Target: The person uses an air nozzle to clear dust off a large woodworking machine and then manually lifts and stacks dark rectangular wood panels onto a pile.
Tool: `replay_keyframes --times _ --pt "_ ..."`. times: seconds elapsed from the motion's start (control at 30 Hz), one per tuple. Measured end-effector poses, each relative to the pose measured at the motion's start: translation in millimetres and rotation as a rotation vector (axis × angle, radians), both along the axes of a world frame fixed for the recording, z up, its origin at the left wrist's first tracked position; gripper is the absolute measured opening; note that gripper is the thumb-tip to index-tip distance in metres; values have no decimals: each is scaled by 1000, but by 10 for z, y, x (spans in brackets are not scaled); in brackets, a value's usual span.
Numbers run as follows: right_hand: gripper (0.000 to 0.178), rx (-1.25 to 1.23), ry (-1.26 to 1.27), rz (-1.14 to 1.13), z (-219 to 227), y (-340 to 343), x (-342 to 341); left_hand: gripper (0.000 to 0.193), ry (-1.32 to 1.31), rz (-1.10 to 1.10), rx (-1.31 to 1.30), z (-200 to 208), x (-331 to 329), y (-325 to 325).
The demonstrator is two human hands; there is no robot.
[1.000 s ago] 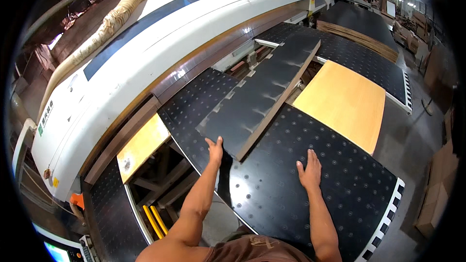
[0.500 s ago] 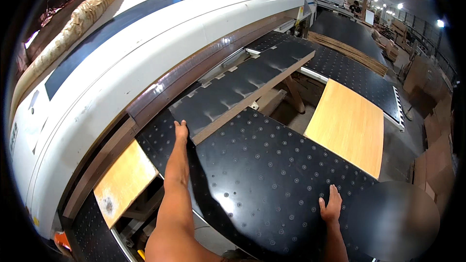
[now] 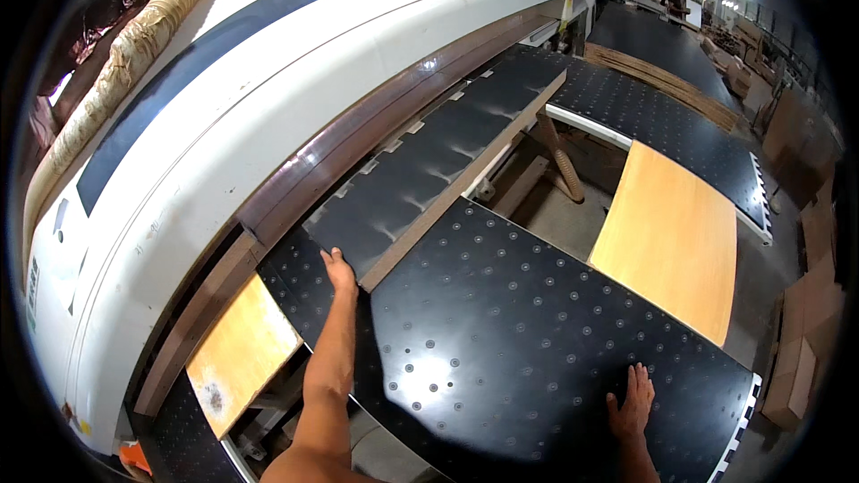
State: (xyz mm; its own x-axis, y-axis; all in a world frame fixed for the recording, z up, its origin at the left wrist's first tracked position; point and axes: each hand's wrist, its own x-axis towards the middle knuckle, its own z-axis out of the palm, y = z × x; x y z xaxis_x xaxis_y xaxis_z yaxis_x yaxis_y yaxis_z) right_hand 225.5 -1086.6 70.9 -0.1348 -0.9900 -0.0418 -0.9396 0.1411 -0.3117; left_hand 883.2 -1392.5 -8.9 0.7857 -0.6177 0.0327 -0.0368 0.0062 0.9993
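A long stack of dark grey boards (image 3: 394, 192) with a brown front edge lies along the machine's opening. My left hand (image 3: 339, 272) is at the near end of the stack, its palm side against the boards and its fingers stretched out. Under the stack and to its right is a black table top (image 3: 501, 304) dotted with small round studs. Over the right part of this table my right hand (image 3: 633, 401) is open, fingers extended and holding nothing. Whether it touches the surface I cannot tell.
A white machine housing (image 3: 358, 54) curves along the left, above a brown strip curtain (image 3: 358, 130). Yellow wood-look panels bridge the tables at right (image 3: 671, 237) and lower left (image 3: 242, 349). A gap with a hose (image 3: 565, 170) opens beyond the black table.
The dark board stack has shifted toward the machine, closer to the brown curtain. My left hand has stayed at its near end. The view has shifted, and a blurred round patch at lower right is gone.
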Motion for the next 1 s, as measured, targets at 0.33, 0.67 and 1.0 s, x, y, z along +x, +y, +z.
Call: replay_keyframes --times 0.33,0.67,1.0 --pt "71 -14 -12 29 -64 3 -115 67 -18 102 58 83 -617 -731" --pt "67 -13 35 35 -222 8 -172 67 -207 -57 134 -2 -260 -1979" --pt "62 -70 58 76 -58 -113 10 71 -186 -161 118 -43 578 -2666"
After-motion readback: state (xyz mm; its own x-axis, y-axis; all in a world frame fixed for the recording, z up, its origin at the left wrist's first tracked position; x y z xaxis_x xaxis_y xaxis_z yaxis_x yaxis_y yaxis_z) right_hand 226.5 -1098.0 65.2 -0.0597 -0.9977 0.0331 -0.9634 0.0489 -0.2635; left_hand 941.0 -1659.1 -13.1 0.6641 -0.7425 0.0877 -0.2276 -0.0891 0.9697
